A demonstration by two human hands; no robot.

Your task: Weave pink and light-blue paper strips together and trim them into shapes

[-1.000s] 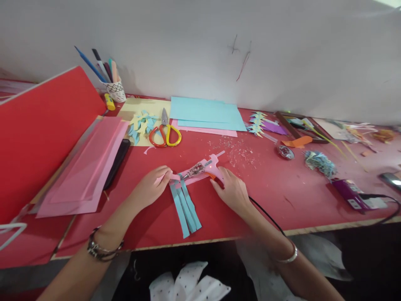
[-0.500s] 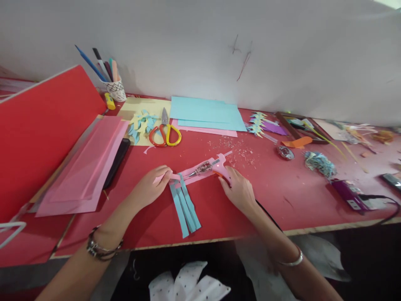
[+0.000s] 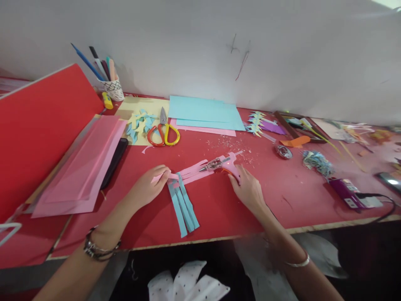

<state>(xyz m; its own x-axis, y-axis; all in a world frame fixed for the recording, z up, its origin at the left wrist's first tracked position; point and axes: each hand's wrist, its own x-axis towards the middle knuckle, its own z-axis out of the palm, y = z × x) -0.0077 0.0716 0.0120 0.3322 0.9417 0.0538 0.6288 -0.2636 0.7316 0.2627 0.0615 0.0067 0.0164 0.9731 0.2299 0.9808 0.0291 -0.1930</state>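
Between the thumb and fingers of my left hand (image 3: 153, 184) is the folded end of a pink paper strip (image 3: 173, 176). Blue paper strips (image 3: 184, 209) hang toward the table's front edge from where they cross the pink strips (image 3: 196, 172). My right hand (image 3: 248, 187) is wrapped round the handle of a pink glue gun (image 3: 230, 164). Its metal nozzle points left, above the right part of the pink strips and apart from the crossing. Whether glue sits on the strips is too small to tell.
Red-and-yellow scissors (image 3: 163, 131) lie beside cut paper scraps (image 3: 140, 123). Blue sheets (image 3: 203, 109) rest near the wall. Pink sheets (image 3: 81, 163) partly cover a black phone (image 3: 114, 163) at left. A purple power strip (image 3: 346, 194) and a yarn bundle (image 3: 318, 163) are at right.
My right hand has drawn the glue gun to the right, away from the crossing of the strips. My left hand keeps its pinch on the pink strip.
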